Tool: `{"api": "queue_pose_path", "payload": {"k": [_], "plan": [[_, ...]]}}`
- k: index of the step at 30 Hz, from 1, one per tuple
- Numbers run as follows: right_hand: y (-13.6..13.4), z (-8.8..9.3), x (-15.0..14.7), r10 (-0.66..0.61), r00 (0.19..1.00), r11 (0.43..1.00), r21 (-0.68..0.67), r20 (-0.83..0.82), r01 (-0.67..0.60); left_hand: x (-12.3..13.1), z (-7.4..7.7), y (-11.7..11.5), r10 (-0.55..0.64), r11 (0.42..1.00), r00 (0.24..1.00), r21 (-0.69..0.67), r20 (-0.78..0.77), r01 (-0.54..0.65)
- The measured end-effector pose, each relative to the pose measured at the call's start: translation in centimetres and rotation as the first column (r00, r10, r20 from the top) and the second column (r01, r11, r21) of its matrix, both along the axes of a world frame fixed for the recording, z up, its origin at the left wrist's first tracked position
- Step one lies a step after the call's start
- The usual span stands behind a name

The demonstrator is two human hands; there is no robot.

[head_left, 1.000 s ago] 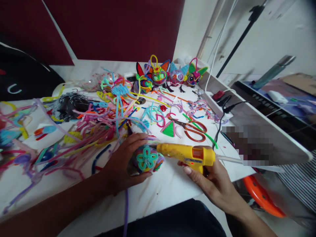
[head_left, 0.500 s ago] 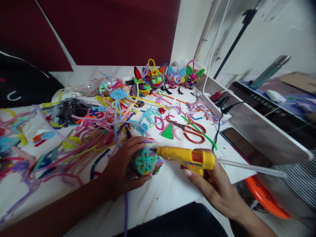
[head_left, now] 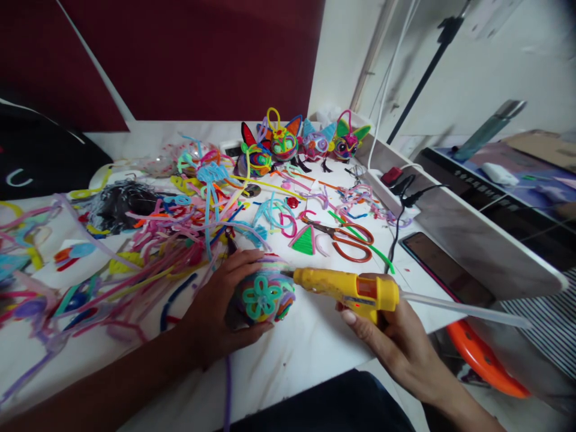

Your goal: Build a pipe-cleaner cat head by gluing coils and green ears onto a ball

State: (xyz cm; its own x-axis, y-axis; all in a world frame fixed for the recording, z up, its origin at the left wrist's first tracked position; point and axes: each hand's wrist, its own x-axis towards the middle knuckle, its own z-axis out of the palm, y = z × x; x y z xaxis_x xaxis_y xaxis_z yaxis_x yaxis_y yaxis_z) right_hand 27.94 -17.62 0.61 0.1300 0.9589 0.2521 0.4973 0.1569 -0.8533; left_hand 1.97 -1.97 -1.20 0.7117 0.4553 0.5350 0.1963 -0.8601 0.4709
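sitting in half-curled left hand point(head_left: 215, 309): flowered ball point(head_left: 266, 294); right hand point(head_left: 396, 342) gripping glue gun point(head_left: 330, 284)

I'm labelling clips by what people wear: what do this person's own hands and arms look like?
The left hand and right hand are bare, with no gloves. Both forearms are uncovered where they show, with no sleeve, watch or bracelet visible on them. Some fingers are hidden, so rings can't be ruled out.
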Motion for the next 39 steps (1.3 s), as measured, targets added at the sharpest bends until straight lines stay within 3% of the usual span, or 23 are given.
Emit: {"api": "queue_pose_path", "payload": {"k": [7, 22, 30, 39], "plan": [[-0.3, -0.3, 0.3, -0.054, 0.997, 0.998, -0.039, 0.052, 0.056, 0.1, 0.2, 0.1, -0.001, 1.000, 1.000, 0.020, -0.007, 0.002], [0.7, 0.7, -0.8, 0.042, 0.999, 0.999, 0.021, 0.017, -0.042, 0.0, -0.1, -0.1, 0.006, 1.000, 1.000, 0.014, 0.002, -0.006], [1.2, 1.6, -1.2, 0.065, 0.985, 0.995, 0.060, 0.162, -0.076, 0.1, -0.4, -0.2, 0.024, 1.000, 0.999, 0.013, 0.042, -0.025], [0.4, 0.9, -0.6, 0.031, 0.991, 1.000, -0.006, 0.130, -0.030, 0.1, -0.4, -0.2, 0.026, 0.999, 0.999, 0.020, 0.044, -0.027]]}}
